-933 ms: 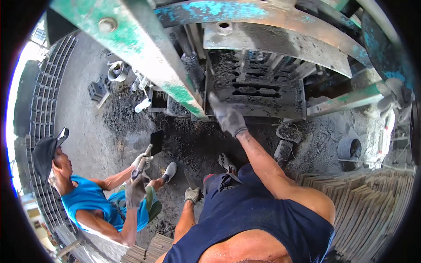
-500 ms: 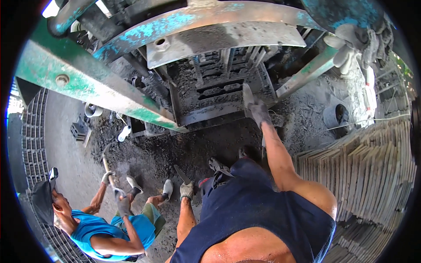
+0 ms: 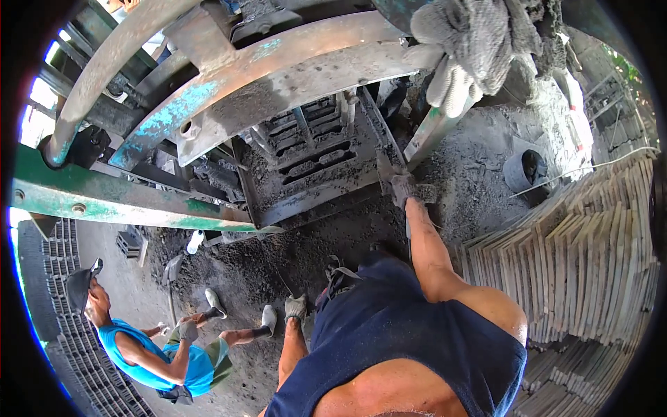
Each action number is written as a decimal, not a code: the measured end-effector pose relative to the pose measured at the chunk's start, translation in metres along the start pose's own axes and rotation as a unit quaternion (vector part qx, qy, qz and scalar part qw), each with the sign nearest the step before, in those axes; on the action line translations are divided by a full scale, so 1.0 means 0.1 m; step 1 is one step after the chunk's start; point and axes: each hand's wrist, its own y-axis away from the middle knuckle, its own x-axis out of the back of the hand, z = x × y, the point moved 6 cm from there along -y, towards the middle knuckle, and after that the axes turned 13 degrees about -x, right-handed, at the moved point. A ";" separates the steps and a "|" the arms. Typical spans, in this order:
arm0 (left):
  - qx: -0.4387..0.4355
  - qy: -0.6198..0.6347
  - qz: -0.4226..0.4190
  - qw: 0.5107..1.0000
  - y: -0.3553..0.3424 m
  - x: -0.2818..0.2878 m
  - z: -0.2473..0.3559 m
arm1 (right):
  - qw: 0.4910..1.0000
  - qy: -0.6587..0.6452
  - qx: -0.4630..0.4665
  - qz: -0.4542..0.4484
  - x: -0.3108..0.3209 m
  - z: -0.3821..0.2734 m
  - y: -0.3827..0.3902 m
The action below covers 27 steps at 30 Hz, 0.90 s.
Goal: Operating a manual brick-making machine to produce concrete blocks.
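My right hand (image 3: pixel 401 189), in a dirty grey glove, is closed round a flat grey blade like a trowel (image 3: pixel 383 167); its handle is hidden in the glove. The blade stands at the near right corner of a metal mould box (image 3: pixel 319 191) that has slots and dark, crumbly mix over it. My left hand (image 3: pixel 295 306), in a pale glove, is low beside my body, closed on a thin trowel (image 3: pixel 285 281), seen nearly edge-on. Loose dark mix (image 3: pixel 306 243) covers the ground between my hands and the machine.
A curved steel beam (image 3: pixel 278 62) and a green frame bar (image 3: pixel 139 208) surround the mould. Gloves (image 3: pixel 479 48) hang at upper right. A bucket (image 3: pixel 524 172) and stacked boards (image 3: pixel 563 257) stand at right. At left, a co-worker (image 3: pixel 153 354) holds a long-handled shovel (image 3: pixel 174 267).
My right hand and its blade have shifted to the mould's right edge, with the blade more upright. My view has turned. The co-worker's shovel head has moved outward.
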 end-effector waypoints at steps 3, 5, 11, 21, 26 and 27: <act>0.049 0.054 0.050 0.996 0.29 0.23 0.31 | 0.990 -0.100 -0.004 -0.099 -0.43 -0.10 -0.48; -0.047 0.043 -0.005 0.998 -0.25 -0.08 0.83 | 0.688 0.585 0.344 0.258 0.38 -0.46 -1.46; 0.095 -0.015 0.039 0.995 0.56 0.15 0.96 | 0.832 0.475 0.262 0.117 -0.74 -1.24 -1.72; 0.079 0.013 0.112 0.991 1.44 -0.18 -0.07 | 0.884 0.333 0.327 -0.026 -1.13 -1.28 -1.05; 0.186 -0.039 0.094 0.977 1.64 -0.27 -0.30 | 0.941 0.186 0.236 -0.152 -0.88 -1.59 -0.71; 0.192 -0.068 0.070 0.976 1.63 -0.27 -0.34 | 0.948 0.156 0.214 -0.174 -0.88 -1.67 -0.62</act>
